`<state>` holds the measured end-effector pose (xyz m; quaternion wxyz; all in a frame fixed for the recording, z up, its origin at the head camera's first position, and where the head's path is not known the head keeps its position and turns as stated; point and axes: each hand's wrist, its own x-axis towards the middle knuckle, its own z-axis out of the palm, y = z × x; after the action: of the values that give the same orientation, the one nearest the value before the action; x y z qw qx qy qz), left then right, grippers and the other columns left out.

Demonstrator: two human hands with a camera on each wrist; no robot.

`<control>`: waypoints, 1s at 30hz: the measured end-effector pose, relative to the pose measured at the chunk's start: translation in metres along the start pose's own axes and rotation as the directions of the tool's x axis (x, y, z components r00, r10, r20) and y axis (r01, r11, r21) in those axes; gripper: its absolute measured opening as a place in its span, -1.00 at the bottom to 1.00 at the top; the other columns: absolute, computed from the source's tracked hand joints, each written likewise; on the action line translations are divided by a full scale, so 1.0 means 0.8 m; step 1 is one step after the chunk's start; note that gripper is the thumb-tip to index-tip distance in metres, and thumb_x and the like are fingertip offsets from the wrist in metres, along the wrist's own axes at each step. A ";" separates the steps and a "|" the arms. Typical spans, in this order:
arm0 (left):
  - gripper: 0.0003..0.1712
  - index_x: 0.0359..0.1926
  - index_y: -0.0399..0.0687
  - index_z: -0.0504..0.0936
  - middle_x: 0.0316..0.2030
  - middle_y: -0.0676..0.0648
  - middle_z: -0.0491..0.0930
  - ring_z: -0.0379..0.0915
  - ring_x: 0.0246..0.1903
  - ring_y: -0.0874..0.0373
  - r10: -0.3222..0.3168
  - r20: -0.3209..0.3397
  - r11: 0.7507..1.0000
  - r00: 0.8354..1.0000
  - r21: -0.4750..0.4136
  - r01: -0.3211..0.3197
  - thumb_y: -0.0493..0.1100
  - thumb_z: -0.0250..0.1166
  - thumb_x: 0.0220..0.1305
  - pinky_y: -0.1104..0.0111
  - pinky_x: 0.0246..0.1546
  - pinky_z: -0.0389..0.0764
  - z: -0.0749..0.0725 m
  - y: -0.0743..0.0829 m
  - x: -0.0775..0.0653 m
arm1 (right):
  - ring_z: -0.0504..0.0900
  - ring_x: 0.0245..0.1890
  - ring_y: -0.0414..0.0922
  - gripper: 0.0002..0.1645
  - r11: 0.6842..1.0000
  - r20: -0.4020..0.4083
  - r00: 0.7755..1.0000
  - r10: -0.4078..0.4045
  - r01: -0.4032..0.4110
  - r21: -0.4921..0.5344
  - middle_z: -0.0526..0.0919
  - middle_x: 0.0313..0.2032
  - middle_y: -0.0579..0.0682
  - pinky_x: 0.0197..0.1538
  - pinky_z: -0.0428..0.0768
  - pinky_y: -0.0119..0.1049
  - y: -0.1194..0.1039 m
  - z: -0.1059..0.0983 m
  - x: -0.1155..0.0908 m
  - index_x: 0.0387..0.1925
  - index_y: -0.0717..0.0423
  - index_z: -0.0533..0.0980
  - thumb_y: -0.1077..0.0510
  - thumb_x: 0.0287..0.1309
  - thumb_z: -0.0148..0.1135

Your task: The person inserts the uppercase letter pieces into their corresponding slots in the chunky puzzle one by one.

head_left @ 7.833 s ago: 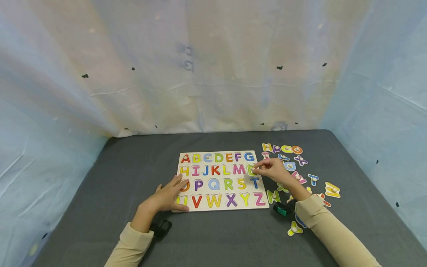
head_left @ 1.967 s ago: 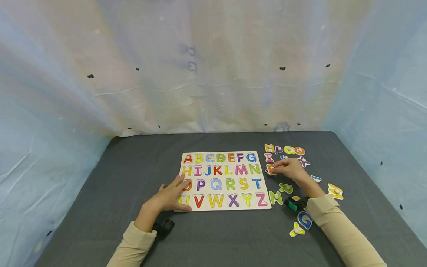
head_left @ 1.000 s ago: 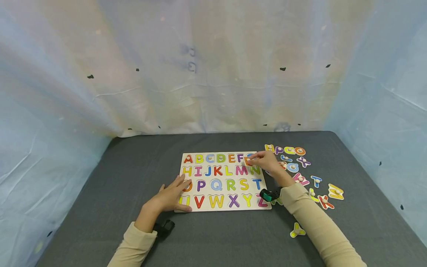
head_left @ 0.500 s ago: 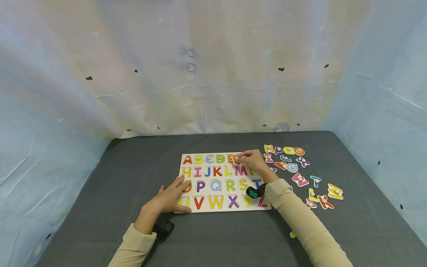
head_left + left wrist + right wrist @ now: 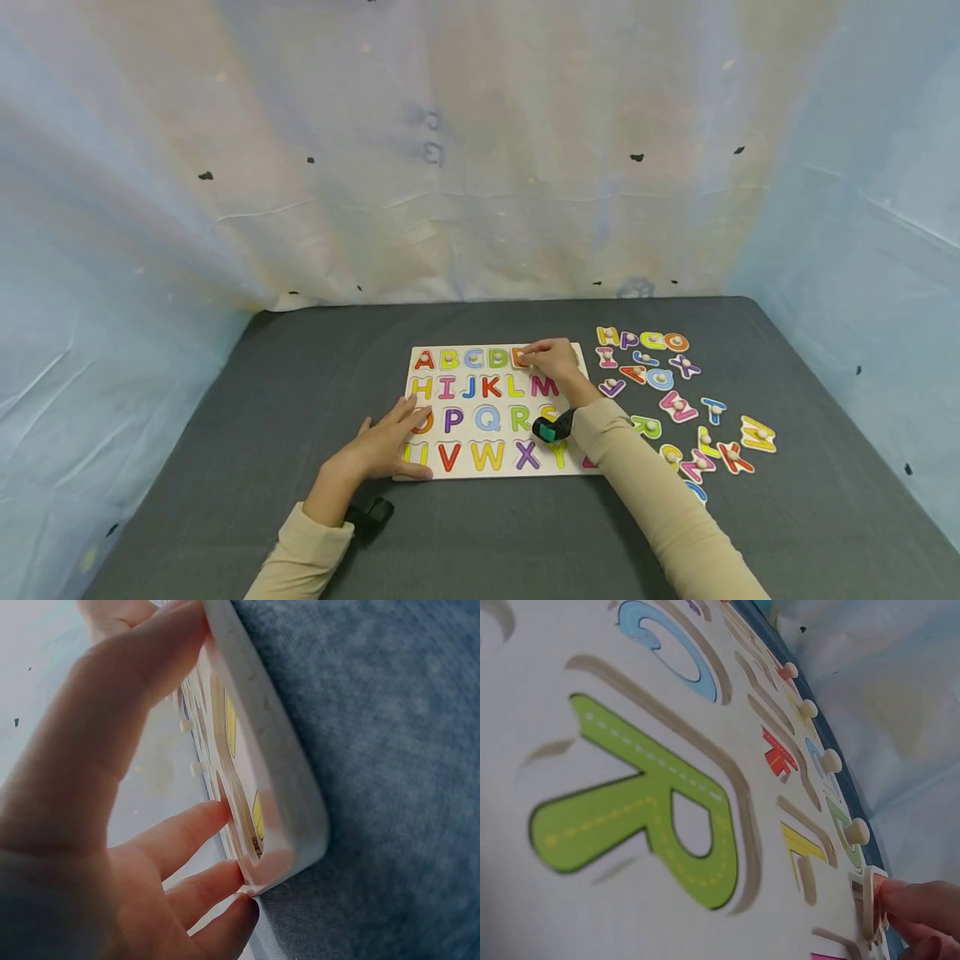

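A wooden alphabet puzzle board (image 5: 468, 471) lies on the dark table, with printed letter recesses in rows. In its top row the A (image 5: 424, 360), B, C and D pieces sit with wooden knobs sticking up. My right hand (image 5: 553, 360) pinches an orange letter piece (image 5: 870, 904) at the E recess, beside the D. In the right wrist view the piece stands at an angle to the board; its letter is mostly hidden by the fingers. My left hand (image 5: 382, 442) rests spread on the board's lower left corner, thumb along the front edge (image 5: 289, 765), fingertips over the O and U recesses.
Loose knobbed letter pieces lie right of the board, among them a yellow W (image 5: 757, 434), a red K (image 5: 734, 457), a blue T (image 5: 714, 410) and a green R (image 5: 647, 427). My right forearm covers some. A pale curtain (image 5: 480, 150) hangs behind the table.
From holding a green piece at the N recess, my right hand went to the loose pieces, picked up the orange one and carried it left to the E recess. My left hand stayed put.
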<state>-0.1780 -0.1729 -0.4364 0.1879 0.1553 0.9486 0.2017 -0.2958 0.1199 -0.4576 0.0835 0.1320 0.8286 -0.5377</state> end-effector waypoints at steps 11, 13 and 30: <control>0.20 0.47 -0.06 0.14 0.53 -0.24 -0.06 -0.16 0.52 -0.22 0.005 -0.003 1.000 1.000 0.000 -0.005 0.17 0.54 -0.13 -0.41 0.31 -0.10 -0.001 0.001 -0.002 | 0.52 -0.51 -0.23 -0.72 0.993 -0.075 0.996 -0.042 0.033 -0.112 0.72 -0.13 0.15 -0.50 0.39 -0.50 -0.002 0.004 -0.003 -0.25 0.15 0.70 0.07 0.02 0.44; 0.20 0.47 -0.07 0.14 0.53 -0.24 -0.06 -0.15 0.52 -0.22 0.004 -0.005 1.000 1.000 0.002 -0.004 0.17 0.54 -0.14 -0.41 0.32 -0.10 -0.001 0.001 -0.002 | 0.53 -0.48 -0.20 -0.72 0.989 -0.081 0.995 -0.057 0.045 -0.141 0.73 -0.13 0.15 -0.50 0.38 -0.49 -0.002 0.004 -0.002 -0.26 0.15 0.71 0.06 0.02 0.43; 0.19 0.47 -0.06 0.15 0.53 -0.24 -0.05 -0.15 0.52 -0.22 0.007 -0.002 1.000 1.000 0.007 -0.007 0.17 0.53 -0.13 -0.41 0.31 -0.09 -0.001 0.002 -0.001 | 0.32 -0.58 -0.22 -0.65 0.989 0.095 0.992 -0.087 0.098 -0.114 0.54 -0.36 -0.02 -0.46 0.33 -0.40 0.004 -0.055 -0.023 -0.07 0.24 0.63 0.12 0.16 0.31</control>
<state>-0.1768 -0.1719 -0.4349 0.1855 0.1592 0.9490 0.1990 -0.2771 0.1588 -0.4369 0.1034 0.0641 0.8597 -0.4961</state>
